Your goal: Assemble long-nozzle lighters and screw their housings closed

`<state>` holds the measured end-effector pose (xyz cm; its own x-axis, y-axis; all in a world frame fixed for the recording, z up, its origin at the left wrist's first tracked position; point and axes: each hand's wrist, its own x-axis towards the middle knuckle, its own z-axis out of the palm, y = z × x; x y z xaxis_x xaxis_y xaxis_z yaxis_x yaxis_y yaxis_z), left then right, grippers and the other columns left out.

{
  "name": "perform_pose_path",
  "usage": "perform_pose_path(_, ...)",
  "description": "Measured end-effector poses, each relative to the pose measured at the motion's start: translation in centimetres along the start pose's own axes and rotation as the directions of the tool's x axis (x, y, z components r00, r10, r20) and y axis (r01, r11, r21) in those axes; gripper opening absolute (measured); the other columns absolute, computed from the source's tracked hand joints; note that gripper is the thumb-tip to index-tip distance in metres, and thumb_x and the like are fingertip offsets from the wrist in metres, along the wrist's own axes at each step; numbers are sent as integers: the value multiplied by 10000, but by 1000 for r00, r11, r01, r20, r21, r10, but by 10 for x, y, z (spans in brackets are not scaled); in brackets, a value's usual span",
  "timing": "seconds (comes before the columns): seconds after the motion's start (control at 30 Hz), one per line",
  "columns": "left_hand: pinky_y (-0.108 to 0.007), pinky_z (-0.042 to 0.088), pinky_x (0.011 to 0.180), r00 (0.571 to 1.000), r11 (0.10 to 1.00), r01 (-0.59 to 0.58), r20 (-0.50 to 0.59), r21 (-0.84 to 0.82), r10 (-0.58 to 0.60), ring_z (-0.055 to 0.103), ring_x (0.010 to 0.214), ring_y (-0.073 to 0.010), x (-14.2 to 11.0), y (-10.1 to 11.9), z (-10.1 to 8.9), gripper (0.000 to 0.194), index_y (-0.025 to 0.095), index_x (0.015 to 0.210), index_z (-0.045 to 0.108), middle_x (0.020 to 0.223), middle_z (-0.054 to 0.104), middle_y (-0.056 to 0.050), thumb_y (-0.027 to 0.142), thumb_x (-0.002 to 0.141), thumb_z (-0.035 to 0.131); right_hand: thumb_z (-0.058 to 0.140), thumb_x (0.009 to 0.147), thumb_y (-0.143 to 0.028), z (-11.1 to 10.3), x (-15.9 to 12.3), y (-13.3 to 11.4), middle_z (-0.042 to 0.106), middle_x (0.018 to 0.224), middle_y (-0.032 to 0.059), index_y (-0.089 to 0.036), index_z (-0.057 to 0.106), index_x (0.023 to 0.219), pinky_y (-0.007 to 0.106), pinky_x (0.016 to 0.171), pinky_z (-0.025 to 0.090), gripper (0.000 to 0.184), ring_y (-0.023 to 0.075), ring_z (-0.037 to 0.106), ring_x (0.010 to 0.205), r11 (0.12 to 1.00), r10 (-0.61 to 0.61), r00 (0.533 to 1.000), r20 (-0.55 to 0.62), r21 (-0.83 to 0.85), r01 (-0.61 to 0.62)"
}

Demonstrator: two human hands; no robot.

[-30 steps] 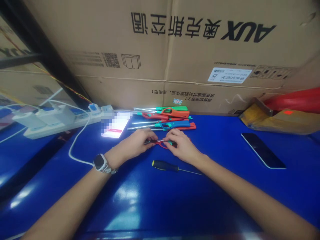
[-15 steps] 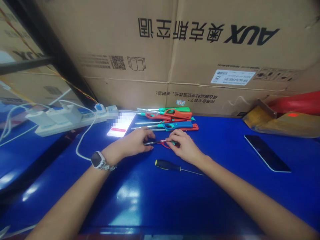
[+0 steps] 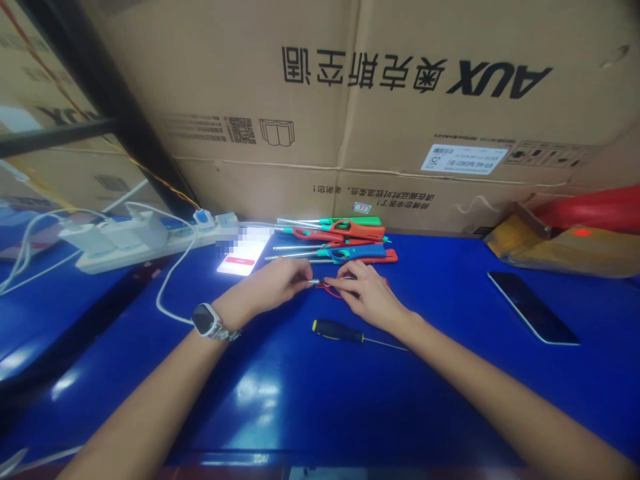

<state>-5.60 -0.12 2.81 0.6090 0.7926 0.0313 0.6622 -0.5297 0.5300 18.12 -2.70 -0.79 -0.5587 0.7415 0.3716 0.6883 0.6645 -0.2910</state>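
My left hand [image 3: 295,277] is closed in a pinch on a small metal-ended piece [image 3: 314,282], whose short shiny end shows between the fingertips. Close by on the right, my right hand [image 3: 367,287] has its fingers drawn together at the dark end of that piece. What its fingertips hold is mostly covered. Under the right hand is a red gas lighter handle [image 3: 330,291], largely hidden by the fingers and palm. A dark screwdriver [image 3: 337,331] with a yellow butt lies just in front of the hands, its shaft pointing right.
Behind the hands lie several long-nosed gas lighters [image 3: 357,251], red, blue and green. A lit phone [image 3: 240,260] and a white power strip [image 3: 145,243] with chargers are to the left. A dark phone [image 3: 533,307] lies right. A large cardboard box [image 3: 400,120] stands behind.
The dark rod seen between my hands now shows only a short metal end, with my left fingertips at it. My left hand has moved slightly right; the right fingers have shifted.
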Motion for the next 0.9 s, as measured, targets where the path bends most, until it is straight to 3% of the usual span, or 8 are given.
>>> perform_pose_path(0.5, -271, 459, 686, 996, 991, -75, -61, -107, 68, 603, 699, -149, 4, 4, 10, 145, 154, 917, 641, 810, 678, -32, 256, 944, 542, 524, 973, -176, 1, -1, -4, 634, 1087, 89, -277, 709, 1207, 339, 751, 403, 315, 216, 537, 975, 996, -67, 998, 0, -52, 67)
perform_pose_path(0.7, -259, 464, 673, 1000, 993, -5, -28, -121, 2, 613, 716, -154, 3, 5, 8, 104, 162, 906, 663, 810, 678, -24, 242, 907, 597, 570, 949, -169, -1, 0, -4, 637, 1056, 63, -311, 708, 1205, 319, 732, 400, 324, 200, 543, 953, 1000, -6, 1000, 29, -20, 7)
perform_pose_path(0.9, -280, 481, 730, 994, 995, -92, -62, -45, 89, 616, 754, -160, 4, 2, 11, 84, 164, 893, 695, 848, 674, -40, 177, 897, 612, 579, 943, -168, -1, 0, -4, 640, 1069, 69, -298, 717, 1190, 329, 756, 428, 311, 212, 552, 993, 999, 35, 999, 21, 7, -35)
